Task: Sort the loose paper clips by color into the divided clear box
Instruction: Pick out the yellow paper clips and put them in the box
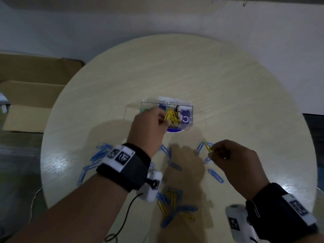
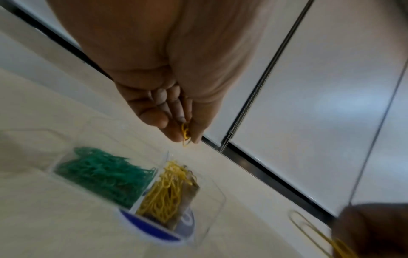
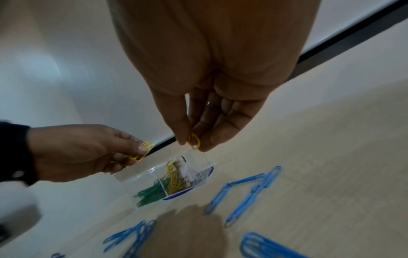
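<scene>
The divided clear box point(image 1: 190, 109) stands mid-table, with green clips point(image 2: 103, 172) in its left compartment and yellow clips point(image 2: 165, 190) in the one beside it. My left hand point(image 1: 150, 127) hovers over the box and pinches yellow clips point(image 3: 142, 151) between thumb and fingers. My right hand point(image 1: 235, 158) is nearer me, to the right, above the table, pinching a yellow clip point(image 3: 194, 141). Several blue clips point(image 1: 100, 155) lie scattered on the table. A mixed blue and yellow heap point(image 1: 173, 207) lies between my forearms.
The round pale wooden table point(image 1: 192, 71) carries everything. A blue round label point(image 1: 175, 131) lies under the box. Open cardboard boxes point(image 1: 31, 95) stand on the floor at the left. A black cable point(image 1: 126, 218) hangs from my left wrist camera.
</scene>
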### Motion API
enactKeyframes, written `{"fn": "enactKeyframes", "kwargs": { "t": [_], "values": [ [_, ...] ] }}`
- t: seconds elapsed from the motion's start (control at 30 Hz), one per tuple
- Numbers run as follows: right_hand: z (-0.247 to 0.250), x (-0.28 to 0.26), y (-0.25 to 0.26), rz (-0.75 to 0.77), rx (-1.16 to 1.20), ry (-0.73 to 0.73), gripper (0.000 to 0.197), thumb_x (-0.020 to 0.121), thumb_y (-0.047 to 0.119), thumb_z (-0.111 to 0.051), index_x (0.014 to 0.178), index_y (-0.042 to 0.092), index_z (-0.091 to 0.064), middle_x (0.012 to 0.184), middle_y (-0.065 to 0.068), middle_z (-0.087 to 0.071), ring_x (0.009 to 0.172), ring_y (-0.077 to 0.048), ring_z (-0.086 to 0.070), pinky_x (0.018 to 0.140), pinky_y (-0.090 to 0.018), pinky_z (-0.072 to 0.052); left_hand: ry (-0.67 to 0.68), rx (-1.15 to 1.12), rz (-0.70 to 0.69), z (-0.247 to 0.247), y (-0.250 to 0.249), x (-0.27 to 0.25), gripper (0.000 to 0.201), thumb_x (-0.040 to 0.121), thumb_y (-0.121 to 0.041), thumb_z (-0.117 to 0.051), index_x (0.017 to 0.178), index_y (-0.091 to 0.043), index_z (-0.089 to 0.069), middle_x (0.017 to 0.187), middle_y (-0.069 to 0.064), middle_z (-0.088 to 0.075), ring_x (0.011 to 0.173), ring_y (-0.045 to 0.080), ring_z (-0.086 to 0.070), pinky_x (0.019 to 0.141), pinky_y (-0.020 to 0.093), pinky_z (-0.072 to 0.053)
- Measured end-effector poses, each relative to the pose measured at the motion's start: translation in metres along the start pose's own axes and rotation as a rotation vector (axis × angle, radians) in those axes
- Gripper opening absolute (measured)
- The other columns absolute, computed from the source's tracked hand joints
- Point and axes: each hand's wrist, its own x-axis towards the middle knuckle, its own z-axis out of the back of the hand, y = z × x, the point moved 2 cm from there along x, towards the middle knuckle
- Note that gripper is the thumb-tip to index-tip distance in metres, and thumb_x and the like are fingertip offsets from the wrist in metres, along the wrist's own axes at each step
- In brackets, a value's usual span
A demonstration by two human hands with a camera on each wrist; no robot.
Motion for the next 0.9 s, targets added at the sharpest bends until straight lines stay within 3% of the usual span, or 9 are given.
{"fn": "enactKeyframes", "kwargs": {
  "t": [0.07,0.17,0.27,0.4,0.53,0.6,0.7,0.8,0.9],
  "values": [
    [0.001,0.006,0.002,-0.019,0.011,0.009,0.013,0.076,0.02,-0.076,0.076,0.029,-0.067,0.066,0.011,-0.069,0.064,0.002,-0.062,0.058,-0.013,-0.043,-0.024,-0.038,0.063,-0.008,-0.002,0.024,0.011,0.082,-0.02,-0.072,0.092,-0.016,-0.069,0.075,-0.005,-0.064,0.074,0.016,-0.065,0.075,0.031,-0.054],
    [0.001,0.015,0.008,-0.037,0.044,0.018,0.014,0.076,0.018,-0.076,0.076,0.028,-0.067,0.064,0.012,-0.068,0.062,0.002,-0.061,0.057,-0.012,-0.042,0.031,-0.036,0.106,-0.022,0.001,0.041,0.024,0.083,-0.025,-0.072,0.103,-0.011,-0.07,0.091,0.003,-0.072,0.082,0.019,-0.068,0.082,0.035,-0.055],
    [0.0,0.028,0.02,-0.018,0.082,0.03,0.015,0.077,0.019,-0.076,0.085,0.026,-0.065,0.064,0.011,-0.067,0.059,-0.003,-0.06,0.054,-0.012,-0.04,-0.021,0.0,0.048,-0.02,0.007,0.044,0.029,0.091,-0.028,-0.061,0.114,-0.012,-0.068,0.105,0.007,-0.072,0.091,0.023,-0.068,0.087,0.038,-0.054],
    [-0.01,0.058,0.043,0.017,0.068,0.048,0.017,0.077,0.025,-0.074,0.089,0.028,-0.062,0.067,0.006,-0.069,0.06,-0.004,-0.061,0.056,-0.017,-0.042,-0.184,0.209,-0.07,0.003,0.027,0.038,0.02,0.095,-0.023,-0.054,0.11,-0.019,-0.067,0.107,0.007,-0.062,0.097,0.029,-0.057,0.083,0.038,-0.047],
    [-0.039,0.096,0.068,0.052,-0.015,0.008,0.012,0.078,0.021,-0.066,0.089,0.025,-0.066,0.07,0.005,-0.066,0.067,-0.012,-0.059,0.056,-0.021,-0.038,-0.162,0.255,0.058,0.011,0.054,0.029,0.025,0.094,-0.024,-0.058,0.119,-0.02,-0.061,0.117,0.01,-0.049,0.104,0.032,-0.053,0.086,0.041,-0.048],
    [-0.055,0.11,0.076,0.044,-0.039,0.076,0.013,0.08,0.023,-0.066,0.093,0.02,-0.069,0.079,0.001,-0.068,0.076,-0.017,-0.062,0.063,-0.024,-0.042,-0.121,0.217,0.085,0.011,0.062,0.025,0.029,0.094,-0.023,-0.058,0.123,-0.022,-0.057,0.119,0.008,-0.048,0.102,0.031,-0.056,0.084,0.041,-0.05],
    [-0.059,0.112,0.078,0.093,-0.069,0.028,0.023,0.083,0.029,-0.067,0.101,0.017,-0.072,0.099,-0.004,-0.07,0.088,-0.021,-0.065,0.079,-0.031,-0.051,-0.076,0.148,0.113,0.01,0.066,0.023,0.033,0.096,-0.019,-0.055,0.128,-0.024,-0.053,0.121,0.006,-0.049,0.094,0.028,-0.059,0.08,0.04,-0.05],
    [-0.054,0.102,0.073,0.189,-0.098,-0.048,0.019,0.082,0.026,-0.067,0.099,0.022,-0.074,0.097,-0.002,-0.069,0.083,-0.021,-0.064,0.074,-0.027,-0.049,-0.065,0.109,0.116,0.01,0.067,0.023,0.035,0.095,-0.017,-0.054,0.129,-0.024,-0.052,0.119,0.005,-0.052,0.091,0.026,-0.059,0.079,0.039,-0.049],
    [-0.063,0.096,0.07,0.377,-0.395,0.011,0.019,0.082,0.02,-0.06,0.094,0.022,-0.075,0.092,-0.006,-0.072,0.077,-0.032,-0.057,0.073,-0.034,-0.047,-0.07,0.101,0.104,0.012,0.066,0.022,0.035,0.095,-0.015,-0.054,0.129,-0.023,-0.053,0.115,0.004,-0.056,0.09,0.025,-0.059,0.079,0.037,-0.049]
  ]
}}
